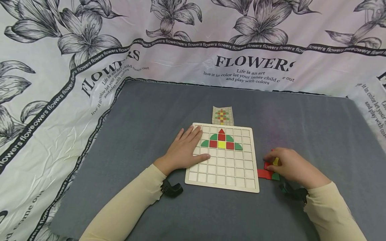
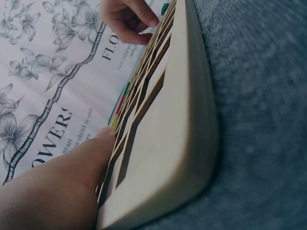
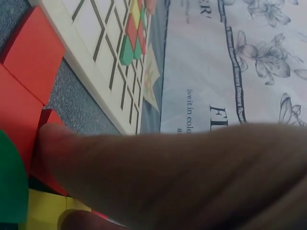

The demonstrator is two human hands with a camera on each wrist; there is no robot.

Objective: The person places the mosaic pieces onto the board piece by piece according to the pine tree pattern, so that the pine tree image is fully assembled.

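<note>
My left hand rests spread on the left side of a pale wooden grid board, its thumb pointing across the squares. Set in the upper rows are a red triangle, red squares, a yellow square and green quarter-rounds. Right of the board, my right hand reaches down with bent fingers among loose blocks. One fingertip touches a red block; another is by a yellow block. I cannot tell whether they pinch a block. A green rounded block lies beside them.
A small pattern card with a coloured figure lies at the board's far edge. More red blocks lie against the board's right side. Grey cloth covers the table, and a flower-printed sheet hangs behind it.
</note>
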